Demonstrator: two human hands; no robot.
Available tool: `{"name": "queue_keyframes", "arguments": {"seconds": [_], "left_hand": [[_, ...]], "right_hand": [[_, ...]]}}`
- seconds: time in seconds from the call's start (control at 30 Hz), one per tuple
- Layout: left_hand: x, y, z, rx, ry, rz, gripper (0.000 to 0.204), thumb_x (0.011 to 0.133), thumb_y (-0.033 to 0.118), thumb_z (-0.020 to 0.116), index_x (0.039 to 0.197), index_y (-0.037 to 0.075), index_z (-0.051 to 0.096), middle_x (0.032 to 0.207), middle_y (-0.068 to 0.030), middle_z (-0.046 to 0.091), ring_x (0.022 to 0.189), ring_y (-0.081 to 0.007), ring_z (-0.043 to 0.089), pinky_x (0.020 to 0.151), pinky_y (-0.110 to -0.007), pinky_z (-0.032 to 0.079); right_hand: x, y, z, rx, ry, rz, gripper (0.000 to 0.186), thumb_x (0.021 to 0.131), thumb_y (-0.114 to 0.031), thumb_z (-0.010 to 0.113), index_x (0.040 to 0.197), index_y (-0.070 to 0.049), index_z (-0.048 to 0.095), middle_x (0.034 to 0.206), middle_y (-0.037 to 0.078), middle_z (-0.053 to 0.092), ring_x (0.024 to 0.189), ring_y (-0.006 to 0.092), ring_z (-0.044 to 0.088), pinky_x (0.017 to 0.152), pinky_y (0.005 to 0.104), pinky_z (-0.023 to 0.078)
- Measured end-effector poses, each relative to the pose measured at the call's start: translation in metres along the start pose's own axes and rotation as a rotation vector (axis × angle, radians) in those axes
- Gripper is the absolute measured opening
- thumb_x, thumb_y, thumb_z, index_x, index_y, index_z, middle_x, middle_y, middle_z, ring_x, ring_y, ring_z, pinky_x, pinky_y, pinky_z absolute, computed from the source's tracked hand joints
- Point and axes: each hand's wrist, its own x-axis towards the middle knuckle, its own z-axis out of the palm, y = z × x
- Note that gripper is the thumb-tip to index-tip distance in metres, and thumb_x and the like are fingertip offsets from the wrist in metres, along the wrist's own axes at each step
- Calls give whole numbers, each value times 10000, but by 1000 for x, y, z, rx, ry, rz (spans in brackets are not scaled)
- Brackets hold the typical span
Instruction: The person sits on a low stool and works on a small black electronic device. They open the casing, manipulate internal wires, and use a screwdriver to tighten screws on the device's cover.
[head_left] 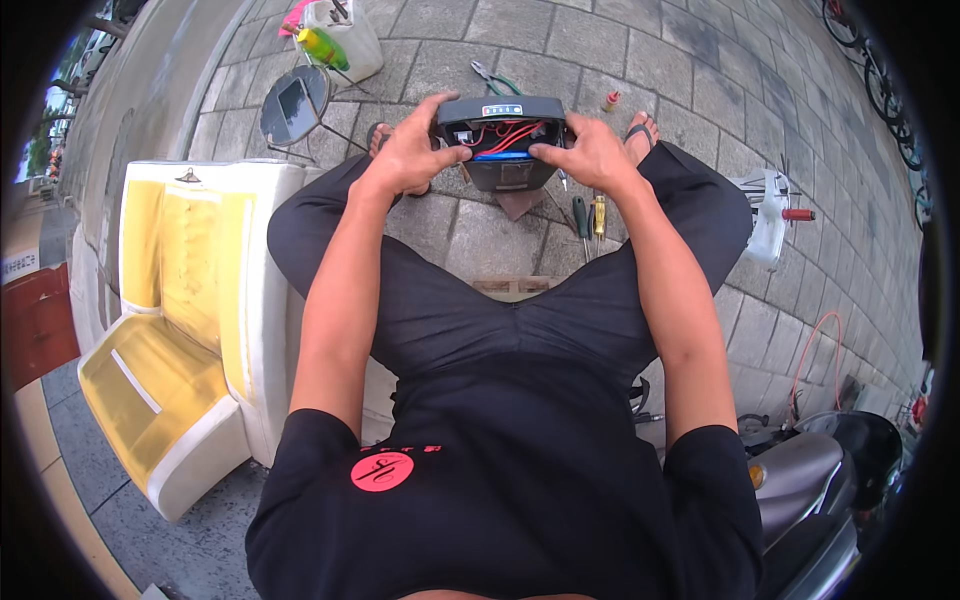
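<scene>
Between my knees is a black open-topped battery case (pixel 500 172) with red wires (pixel 510 133), a blue part (pixel 500 155) inside and a small indicator panel (pixel 502 110) on its rim. My left hand (pixel 420 150) grips the case's left end, thumb over the near edge. My right hand (pixel 585 150) grips the right end the same way. On the paving beyond it lie green-handled pliers (pixel 490 75) and a small red bottle (pixel 612 100). A green-handled screwdriver (pixel 580 220) and a yellow-handled one (pixel 599 218) lie below my right hand.
A yellow-and-white padded seat (pixel 190 290) stands at my left. A round stool (pixel 290 100) and a white jug (pixel 355 60) are beyond it. A white container (pixel 765 215) sits right of my knee, a scooter (pixel 810 480) behind it at lower right. Bicycles (pixel 880 80) line the far right.
</scene>
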Motion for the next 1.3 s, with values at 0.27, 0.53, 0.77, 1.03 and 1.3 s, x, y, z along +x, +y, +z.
{"name": "queue_keyframes", "arguments": {"seconds": [0.27,0.53,0.77,1.03,1.3], "left_hand": [[-3,13,-3,-52,11,-6,948,862,100,932,1680,105,452,1358,-131,720,1112,-209,713,976,-367,595],[-3,6,0,28,55,37,969,834,138,935,1678,126,458,1237,-125,750,933,-179,687,864,-358,594],[-4,20,-3,57,45,11,1007,840,145,922,1711,141,416,1288,-169,740,882,-176,699,834,-357,603],[-4,-13,19,-284,109,4,881,1044,341,831,1749,145,340,1430,-187,662,1162,-177,717,992,-337,589],[-2,-7,21,-279,99,103,584,1156,410,665,1649,126,533,1399,-93,699,1184,-161,711,1073,-338,560]], "right_hand": [[1,-5,-2,47,15,-30,760,844,-564,855,1315,25,761,1230,288,794,1191,446,757,1042,487,579],[3,-3,-4,38,-9,2,795,836,-572,869,1300,63,750,1133,283,797,1107,418,774,975,471,589],[5,3,-3,60,-20,-1,794,838,-579,874,1270,75,742,1074,261,785,1037,391,770,911,458,583],[-3,-3,-6,102,-29,26,781,856,-533,880,1340,59,726,1020,204,767,966,329,739,871,430,571],[-39,-9,-4,223,228,69,486,911,-305,885,1266,7,770,801,57,650,736,168,610,719,346,525]]}}
